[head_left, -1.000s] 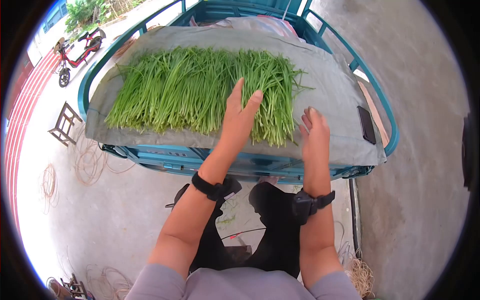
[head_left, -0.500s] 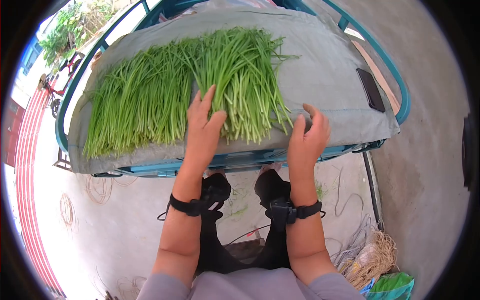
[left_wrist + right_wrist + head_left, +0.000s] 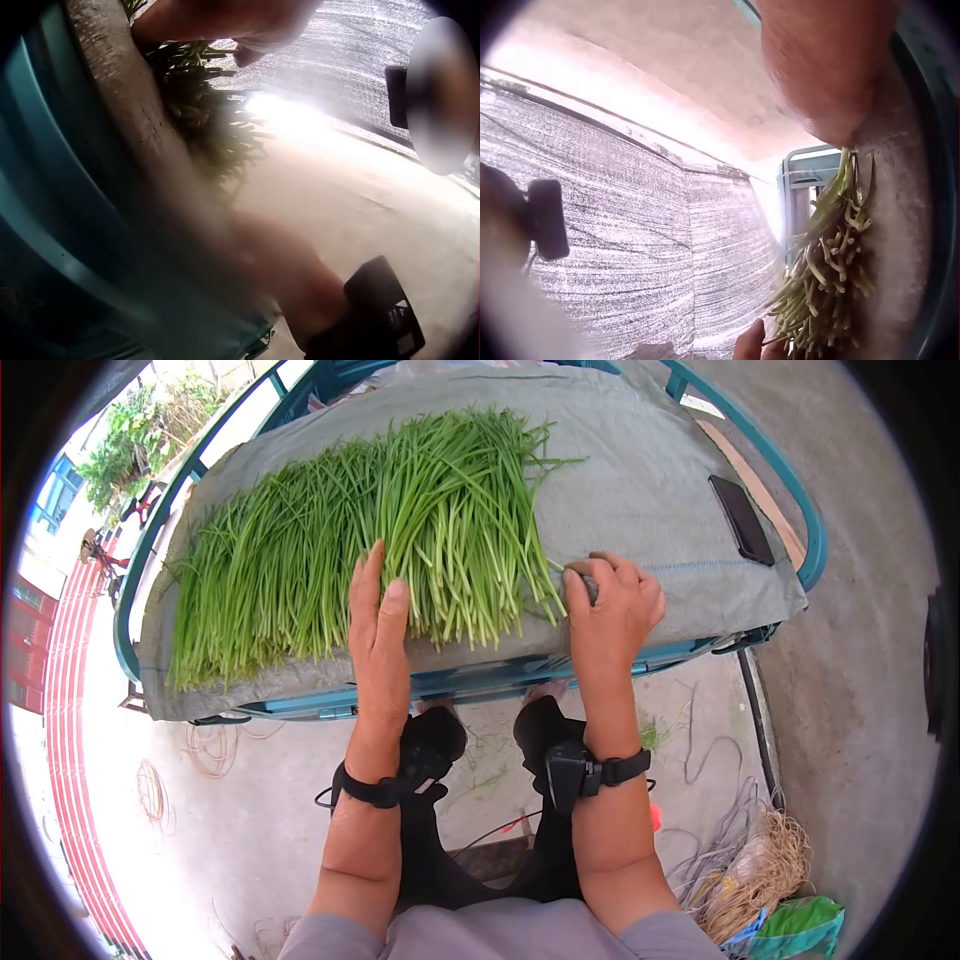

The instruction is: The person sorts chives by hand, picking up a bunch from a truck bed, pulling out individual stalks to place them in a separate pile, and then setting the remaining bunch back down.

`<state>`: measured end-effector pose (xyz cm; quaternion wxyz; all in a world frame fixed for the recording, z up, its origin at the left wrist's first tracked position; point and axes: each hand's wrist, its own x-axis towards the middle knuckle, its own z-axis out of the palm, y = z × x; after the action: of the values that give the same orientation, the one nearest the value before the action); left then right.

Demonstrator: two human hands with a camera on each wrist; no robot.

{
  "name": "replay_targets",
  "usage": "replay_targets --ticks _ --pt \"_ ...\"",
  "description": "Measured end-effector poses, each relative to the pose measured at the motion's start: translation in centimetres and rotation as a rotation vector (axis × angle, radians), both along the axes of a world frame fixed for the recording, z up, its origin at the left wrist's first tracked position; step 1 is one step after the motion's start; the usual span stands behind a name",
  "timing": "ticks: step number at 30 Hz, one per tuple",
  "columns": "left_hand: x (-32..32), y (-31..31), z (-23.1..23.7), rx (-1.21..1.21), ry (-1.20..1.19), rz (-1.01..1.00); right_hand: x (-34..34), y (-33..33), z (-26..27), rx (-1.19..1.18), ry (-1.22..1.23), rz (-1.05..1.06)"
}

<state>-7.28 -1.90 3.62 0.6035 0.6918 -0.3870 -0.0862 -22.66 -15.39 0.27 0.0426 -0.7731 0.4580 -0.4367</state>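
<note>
Long chive-like green stalks (image 3: 270, 570) lie side by side on a grey cloth (image 3: 640, 480), pale cut ends toward the person. A thicker bunch (image 3: 455, 530) of the same stalks makes up the right end of the row. My left hand (image 3: 378, 640) rests with straight fingers along the left side of that bunch. Just past its right edge, my right hand (image 3: 615, 605) has curled fingers and pinches a stalk near its pale end. In the right wrist view this stalk (image 3: 845, 172) runs from the hand down beside the other cut ends.
A black phone (image 3: 742, 520) lies on the cloth at the right. The cloth covers the bed of a blue cart with a curved rail (image 3: 812, 550). Straw-like ties (image 3: 765, 870) and a green bag (image 3: 800, 930) are on the ground at the lower right.
The left hand has moved left and down to the bunch's left side. The right hand, earlier loose beside the stalks, has brought thumb and fingers together on a stalk. The head view has shifted.
</note>
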Motion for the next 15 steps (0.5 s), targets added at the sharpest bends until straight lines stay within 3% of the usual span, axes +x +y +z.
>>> replay_targets --ticks 3,9,15 --pt "0.1 0.0 -1.1 -0.062 -0.058 0.047 0.2 -0.1 -0.5 -0.029 -0.064 0.011" --pt "-0.7 0.6 -1.5 -0.04 -0.522 0.159 -0.2 0.4 -0.3 -0.02 -0.267 0.064" --pt "-2.3 0.6 -1.1 -0.103 -0.657 0.188 -0.7 2.2 1.2 -0.049 -0.509 0.121"
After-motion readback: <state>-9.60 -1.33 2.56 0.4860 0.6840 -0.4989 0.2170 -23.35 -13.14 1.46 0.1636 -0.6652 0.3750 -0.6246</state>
